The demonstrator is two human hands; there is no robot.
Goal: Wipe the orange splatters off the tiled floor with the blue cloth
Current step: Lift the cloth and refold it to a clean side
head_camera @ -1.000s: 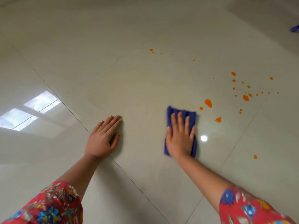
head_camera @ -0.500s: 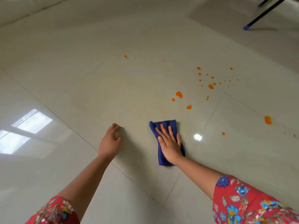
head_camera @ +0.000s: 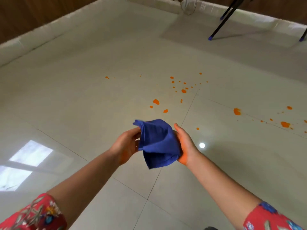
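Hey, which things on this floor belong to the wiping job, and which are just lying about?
Job: blue cloth, between left hand and right hand; orange splatters; tiled floor.
Lying about: black legs with blue tips; cable by the far wall.

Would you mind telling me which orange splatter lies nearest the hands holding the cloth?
The small lone dot just right of the right hand; the rest lie farther away.
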